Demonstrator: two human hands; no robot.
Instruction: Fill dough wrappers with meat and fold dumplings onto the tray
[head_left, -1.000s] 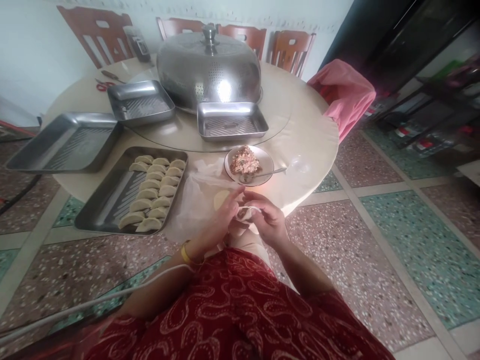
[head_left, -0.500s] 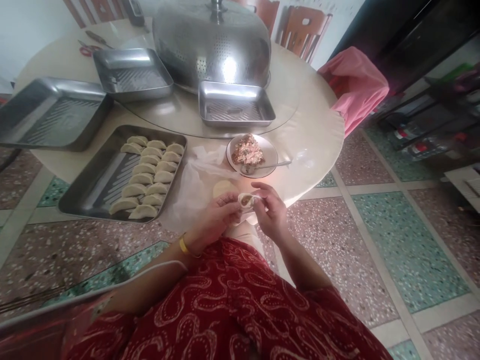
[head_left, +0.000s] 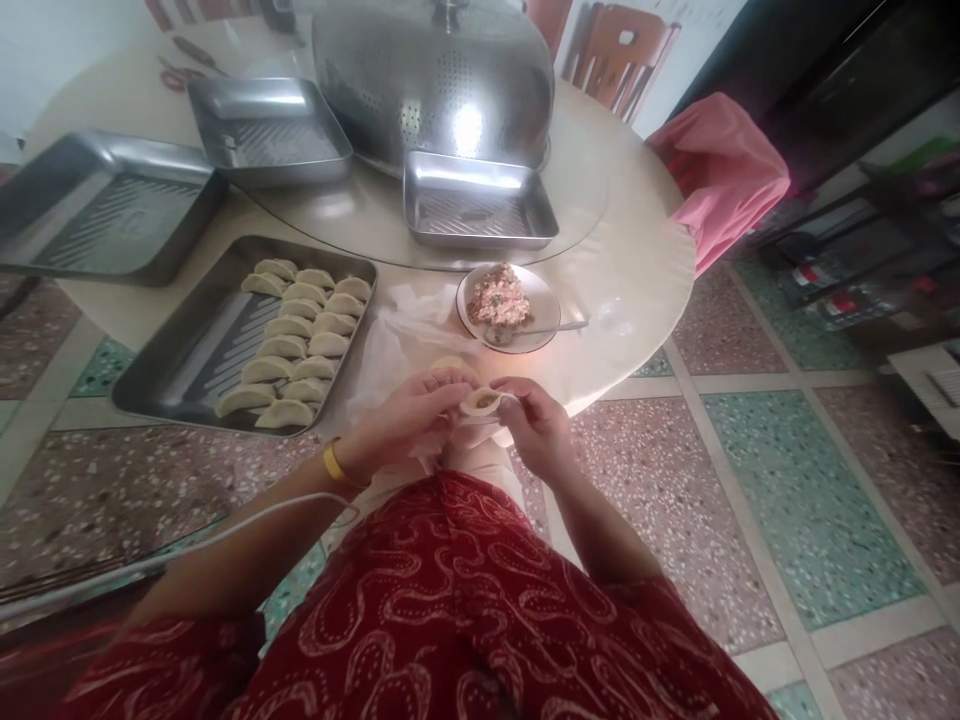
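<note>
Both hands meet just past the near edge of the round table (head_left: 637,290), over the lap. One dumpling (head_left: 481,402) sits between them. Its long way runs left to right, from one hand to the other. Its top is open, and a bit of brown filling shows inside.

Left hand (head_left: 409,415) has its fingers curled around the left end of the dumpling. The thumb and first fingers pinch the soft dough there. A yellow bangle (head_left: 333,463) is on that wrist. Right hand (head_left: 534,425) pinches the right end the same way, with its fingers bent and closed on the dough. Both hands are about as near to the dumpling as each other, since each one holds an end.

Just behind the hands lies a thin sheet of plastic (head_left: 405,335) with a round dough skin (head_left: 448,365) on it. A little past that is a small plate (head_left: 544,310) of pink meat filling (head_left: 496,298), with a spoon (head_left: 536,330) resting on it.

To the left of the hands is a metal tray (head_left: 172,370) with rows of finished dumplings (head_left: 296,335). They lie side by side and touch each other. Three more metal trays (head_left: 480,205) sit farther back. Behind them is a big shiny cover (head_left: 435,80) with small holes. A pink cloth (head_left: 720,170) hangs on the right, beside the table.
</note>
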